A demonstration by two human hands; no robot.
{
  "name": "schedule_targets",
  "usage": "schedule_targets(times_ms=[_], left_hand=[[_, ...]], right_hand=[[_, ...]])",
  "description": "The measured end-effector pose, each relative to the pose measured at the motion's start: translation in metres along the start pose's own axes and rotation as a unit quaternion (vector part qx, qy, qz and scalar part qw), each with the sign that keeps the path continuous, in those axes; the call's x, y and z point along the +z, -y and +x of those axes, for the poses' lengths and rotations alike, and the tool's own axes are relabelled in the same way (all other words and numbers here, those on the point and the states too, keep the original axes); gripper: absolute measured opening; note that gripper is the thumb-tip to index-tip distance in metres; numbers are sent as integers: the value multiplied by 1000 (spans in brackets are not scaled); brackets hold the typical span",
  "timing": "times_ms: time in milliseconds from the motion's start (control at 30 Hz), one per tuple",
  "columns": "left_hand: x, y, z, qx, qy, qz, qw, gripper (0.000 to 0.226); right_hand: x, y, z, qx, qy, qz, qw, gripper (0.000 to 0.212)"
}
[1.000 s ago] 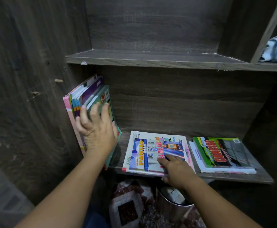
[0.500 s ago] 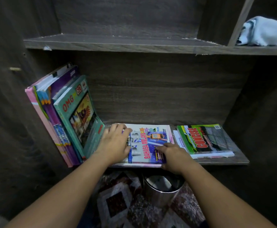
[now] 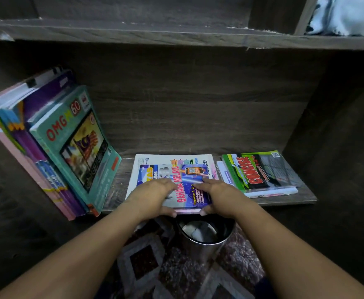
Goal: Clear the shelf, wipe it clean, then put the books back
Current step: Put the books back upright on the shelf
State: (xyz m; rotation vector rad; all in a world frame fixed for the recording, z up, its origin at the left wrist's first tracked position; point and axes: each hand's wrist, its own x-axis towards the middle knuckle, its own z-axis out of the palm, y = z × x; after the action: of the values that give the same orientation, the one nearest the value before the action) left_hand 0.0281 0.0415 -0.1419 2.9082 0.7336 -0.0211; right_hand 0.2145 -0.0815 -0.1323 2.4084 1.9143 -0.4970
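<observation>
Bahasa Melayu workbook [image 3: 185, 182]: lying flat on the shelf [image 3: 116, 190]. Left hand [image 3: 153, 197] and right hand [image 3: 217, 197] are each pinching its front edge, fingers over the cover, thumb beneath. OMG 60 book [image 3: 77, 143] is leaning left of the left hand; Concise book [image 3: 261, 171] is lying right of the right hand.

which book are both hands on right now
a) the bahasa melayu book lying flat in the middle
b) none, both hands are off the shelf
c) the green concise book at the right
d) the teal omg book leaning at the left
A: the left hand and the right hand both grip the near edge of the Bahasa Melayu book, with fingers on its cover and thumbs under its front edge.
</observation>
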Motion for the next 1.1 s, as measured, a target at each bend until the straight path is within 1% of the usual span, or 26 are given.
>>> schedule_targets(times_ms=[67, 167, 267, 333, 467, 567, 633, 700, 800, 867, 900, 967, 1000, 1100], left_hand=[[-1, 3, 0, 3, 9, -2, 1000, 81], [1, 3, 1, 9, 13, 5, 1000, 75], [4, 2, 2, 12, 2, 13, 1000, 64], [5, 1, 2, 12, -2, 20, 1000, 57], [5, 0, 0, 13, -27, 4, 1000, 48], [5, 1, 1, 3, -60, -35, 998, 52], [7, 1, 0, -11, -75, -34, 997, 54], [11, -4, 0, -23, -100, -10, 995, 55], [16, -15, 3, -3, -119, 25, 993, 53], [17, -23, 10, -13, -109, 45, 993, 61], [17, -28, 14, -18, -118, 54, 991, 68], [14, -44, 24, -22, -117, 32, 992, 77], [14, -53, 33, -22, -118, 20, 993, 77], [8, -73, 56, -15, -112, 49, 992, 72]], right_hand=[[-3, 1, 0, -5, 8, -11, 1000, 86], [-7, 5, -2, -8, 0, -27, 1000, 73], [-8, 11, -4, -2, -40, -45, 998, 56], [-6, 16, -4, -5, -62, -50, 997, 49], [0, 16, 2, -36, -86, -41, 995, 44], [-2, 11, 7, -66, -137, -58, 987, 45], [-7, 8, 8, -72, -166, -68, 981, 50], [-12, -2, 7, -48, -183, -58, 980, 55], [-19, -21, 3, -4, -202, -64, 977, 51], [-27, -35, -3, 26, -217, -59, 974, 52], [-29, -42, -6, 42, -223, -57, 972, 52], [-32, -58, -12, 74, -235, -48, 968, 52], [-32, -68, -15, 90, -243, -41, 965, 52], [-30, -90, -20, 129, -272, -7, 954, 55]])
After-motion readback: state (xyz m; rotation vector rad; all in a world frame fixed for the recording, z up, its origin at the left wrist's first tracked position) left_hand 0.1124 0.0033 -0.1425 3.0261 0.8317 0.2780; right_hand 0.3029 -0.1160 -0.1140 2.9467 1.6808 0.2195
